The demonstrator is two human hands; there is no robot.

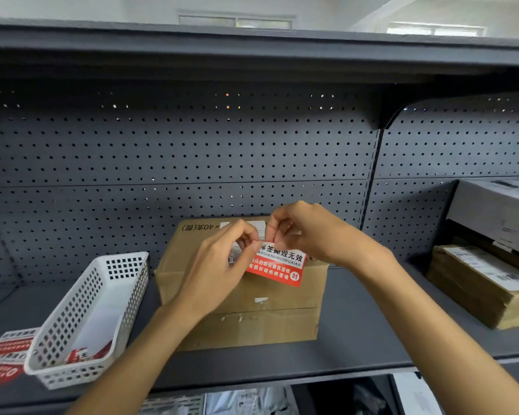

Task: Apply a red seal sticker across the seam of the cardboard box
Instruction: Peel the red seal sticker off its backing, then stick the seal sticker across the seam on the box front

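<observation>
A brown cardboard box [252, 319] stands on the grey shelf, its top seam running away from me and partly hidden by my hands. Above its top I hold a red seal sticker [277, 266] with white and black print. My left hand [219, 265] pinches the sticker's upper left corner. My right hand [309, 232] pinches the same corner area from the right, fingertips close to the left hand's. The sticker hangs tilted in the air over the box's front edge; I cannot tell whether its backing is on.
A white perforated basket [84, 322] holding more red stickers stands left of the box, with a sheet of red stickers [3, 354] beside it. Stacked cardboard parcels [486, 289] and a grey box [498, 211] sit at the right. A pegboard wall [192, 151] backs the shelf.
</observation>
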